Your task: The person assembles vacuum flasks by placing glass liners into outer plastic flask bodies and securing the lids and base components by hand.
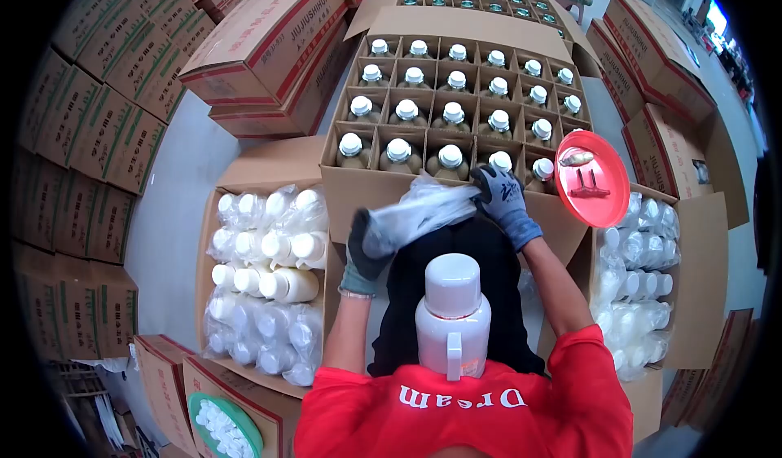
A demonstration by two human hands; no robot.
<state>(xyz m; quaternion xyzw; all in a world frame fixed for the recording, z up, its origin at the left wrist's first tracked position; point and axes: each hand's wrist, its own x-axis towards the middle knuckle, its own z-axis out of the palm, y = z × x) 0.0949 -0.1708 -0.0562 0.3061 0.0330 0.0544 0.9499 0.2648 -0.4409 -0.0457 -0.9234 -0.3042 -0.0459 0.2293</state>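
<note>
My left hand [371,246], in a grey glove, is closed on one end of a crumpled clear plastic bag [428,209], blurred by motion. My right hand [503,200], gloved too, grips the bag's other end at the near edge of a divided carton [371,182] of white-capped bottles [399,155]. Below the bag, a white flask with a handle [453,319] stands upright between my legs. Right of my right hand, a red plastic dish [599,201] holds a dark red tool [588,187] and a small pale object [577,159].
Open boxes of plastic-wrapped white containers stand at the left [265,319] and right [639,283]. A green basin [254,429] of white pieces is at the lower left. Closed cartons [261,38] are stacked around; another divided carton [383,6] lies beyond.
</note>
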